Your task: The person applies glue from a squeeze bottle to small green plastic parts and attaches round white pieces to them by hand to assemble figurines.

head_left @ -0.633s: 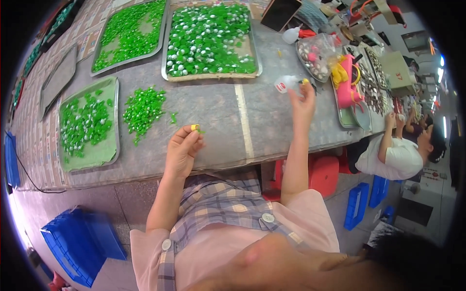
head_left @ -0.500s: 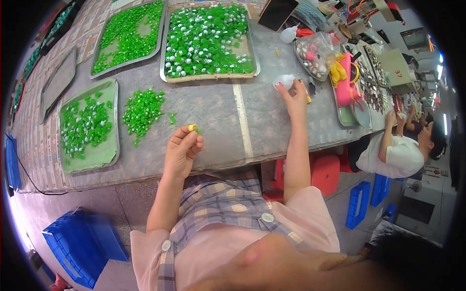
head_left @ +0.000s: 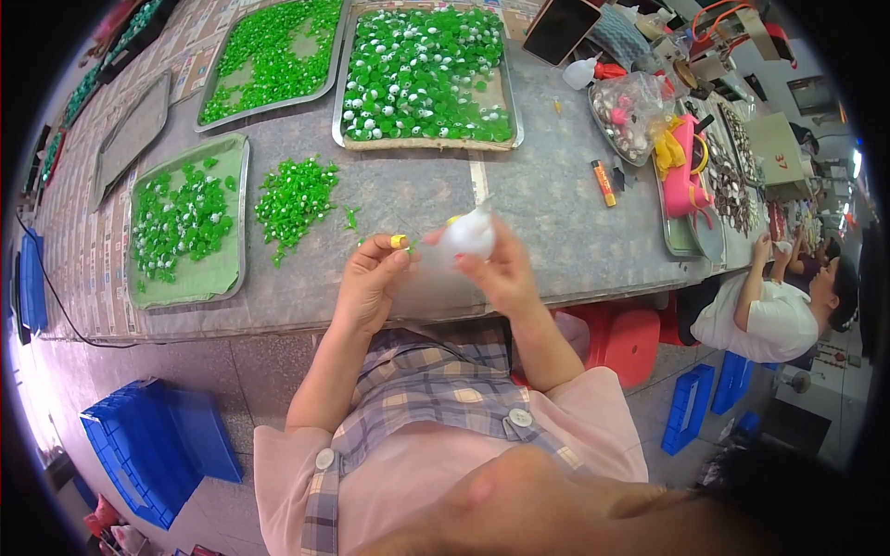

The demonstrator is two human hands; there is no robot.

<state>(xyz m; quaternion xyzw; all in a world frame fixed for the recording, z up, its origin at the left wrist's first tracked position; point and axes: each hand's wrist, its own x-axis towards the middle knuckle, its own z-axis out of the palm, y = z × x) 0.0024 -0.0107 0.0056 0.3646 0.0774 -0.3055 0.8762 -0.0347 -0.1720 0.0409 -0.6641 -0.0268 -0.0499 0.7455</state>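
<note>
My left hand [head_left: 369, 289] is closed in a pinch on a small green piece [head_left: 413, 246] in front of me over the table. A yellow band [head_left: 399, 241] wraps one of its fingers. Close beside it, my right hand [head_left: 508, 276] grips a white squeeze bottle [head_left: 473, 234], round-bodied with a narrow tip; motion smears it a little. To the left of my hands lies a loose pile of small green pieces [head_left: 292, 199], with a stray green piece [head_left: 351, 219] at its right.
A green-lined tray [head_left: 239, 232] at left and a larger tray [head_left: 426, 145] behind hold green-and-white pieces. Another tray [head_left: 269, 113] holds green ones. An orange tube [head_left: 603, 183], a pink tool [head_left: 684, 162] and a phone [head_left: 561, 30] lie at right. A co-worker [head_left: 765, 315] sits farther right.
My right hand has lifted the white bottle from the table's right side and brought it left, next to my left hand. The left hand still pinches the green piece. The view has shifted slightly.
</note>
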